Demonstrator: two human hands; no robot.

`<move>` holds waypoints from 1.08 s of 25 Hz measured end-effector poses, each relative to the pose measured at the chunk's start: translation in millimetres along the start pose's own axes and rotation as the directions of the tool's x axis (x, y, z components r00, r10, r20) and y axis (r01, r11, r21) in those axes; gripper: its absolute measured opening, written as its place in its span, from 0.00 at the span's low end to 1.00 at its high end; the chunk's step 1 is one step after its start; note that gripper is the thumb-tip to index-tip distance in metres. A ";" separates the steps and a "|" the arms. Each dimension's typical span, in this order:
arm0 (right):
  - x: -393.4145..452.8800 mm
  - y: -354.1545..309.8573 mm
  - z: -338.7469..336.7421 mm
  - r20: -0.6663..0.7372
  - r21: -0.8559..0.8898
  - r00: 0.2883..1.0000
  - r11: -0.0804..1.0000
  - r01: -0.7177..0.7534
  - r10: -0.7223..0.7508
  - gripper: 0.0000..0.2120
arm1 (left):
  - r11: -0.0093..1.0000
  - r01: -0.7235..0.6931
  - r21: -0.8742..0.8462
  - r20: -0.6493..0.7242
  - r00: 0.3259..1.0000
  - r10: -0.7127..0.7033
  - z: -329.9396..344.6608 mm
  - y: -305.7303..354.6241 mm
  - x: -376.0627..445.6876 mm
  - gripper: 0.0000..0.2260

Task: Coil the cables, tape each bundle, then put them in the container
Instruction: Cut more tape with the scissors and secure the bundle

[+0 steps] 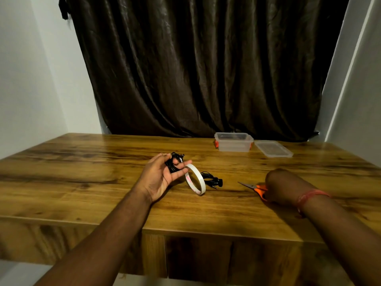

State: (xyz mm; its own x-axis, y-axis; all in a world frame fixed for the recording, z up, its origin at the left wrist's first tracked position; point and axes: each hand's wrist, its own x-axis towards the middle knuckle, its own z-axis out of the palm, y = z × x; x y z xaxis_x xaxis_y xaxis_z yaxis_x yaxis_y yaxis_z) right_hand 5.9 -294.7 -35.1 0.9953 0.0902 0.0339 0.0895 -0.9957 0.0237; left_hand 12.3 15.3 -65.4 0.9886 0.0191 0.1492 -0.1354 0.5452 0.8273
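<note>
At frame centre, the left hand (158, 177) gripped a limp black cable coil (174, 163), best pinched across its loops, while the right hand (276, 185) closed on scissors (254, 187).

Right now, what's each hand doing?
Left hand: closed on the coiled black cable.
Right hand: on the orange scissors; its grip cannot be told.

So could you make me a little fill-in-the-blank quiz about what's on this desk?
1. The left hand holds a coiled black ___.
2. The scissors under the right hand have ___ handles.
3. The clear container has its lid ___.
4. The tape roll stands on its ___.

Missing words: cable; orange; off; edge
</note>
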 end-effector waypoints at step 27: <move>-32.2 -168.4 33.5 0.076 0.833 0.877 -0.453 -0.318 -0.475 0.16 | 0.998 -0.001 -0.062 0.052 0.999 0.004 -0.3 -3.4 2.3 0.08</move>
State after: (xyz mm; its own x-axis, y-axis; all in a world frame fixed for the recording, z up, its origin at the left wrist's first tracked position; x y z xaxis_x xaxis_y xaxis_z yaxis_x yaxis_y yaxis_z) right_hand -40.0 -130.7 -73.6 0.8329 0.5505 -0.0577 -0.3267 0.4049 -0.8540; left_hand 15.0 13.7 -68.0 0.9833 -0.0220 0.1808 -0.1323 0.5963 0.7918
